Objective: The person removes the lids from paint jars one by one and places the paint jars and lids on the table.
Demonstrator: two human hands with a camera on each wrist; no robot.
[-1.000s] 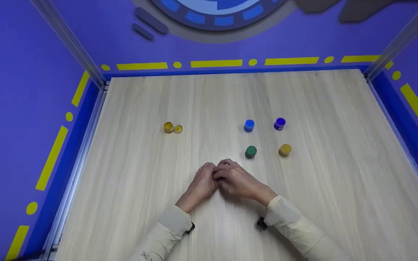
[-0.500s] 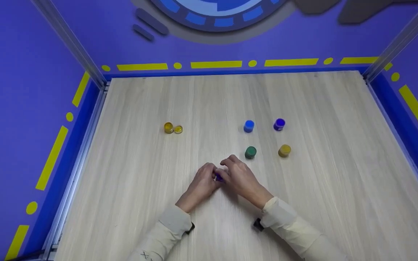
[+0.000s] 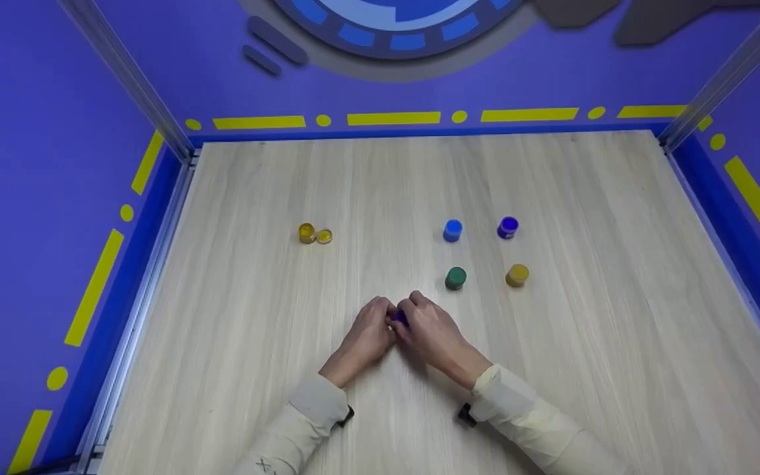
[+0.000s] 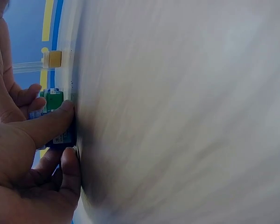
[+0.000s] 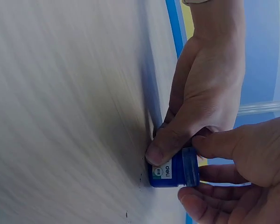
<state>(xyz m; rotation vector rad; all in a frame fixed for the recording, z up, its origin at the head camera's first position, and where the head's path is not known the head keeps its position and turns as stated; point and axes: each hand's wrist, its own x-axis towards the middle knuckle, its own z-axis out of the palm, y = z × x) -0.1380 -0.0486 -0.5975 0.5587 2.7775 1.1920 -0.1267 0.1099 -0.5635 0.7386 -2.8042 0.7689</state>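
Observation:
Low on the table, my left hand (image 3: 368,333) grips the body of a small purple-blue paint jar (image 5: 164,174), its thumb laid along the labelled side. My right hand (image 3: 434,333) pinches the ridged lid (image 5: 191,167) of the same jar between thumb and fingers. The lid sits on the jar. In the head view only a bit of purple shows between the hands. In the left wrist view the left thumb covers part of the jar (image 4: 64,138).
Beyond the hands stand a green jar (image 3: 456,278), a blue jar (image 3: 452,230), a purple jar (image 3: 508,227) and an ochre jar (image 3: 517,275). At left is an uncapped yellow jar (image 3: 307,233) beside its upturned lid (image 3: 324,235). Walls (image 3: 393,86) enclose the table.
My right hand's fingers loosened and lifted, showing the purple jar, then came back round the lid. My left hand has stayed in place on the jar.

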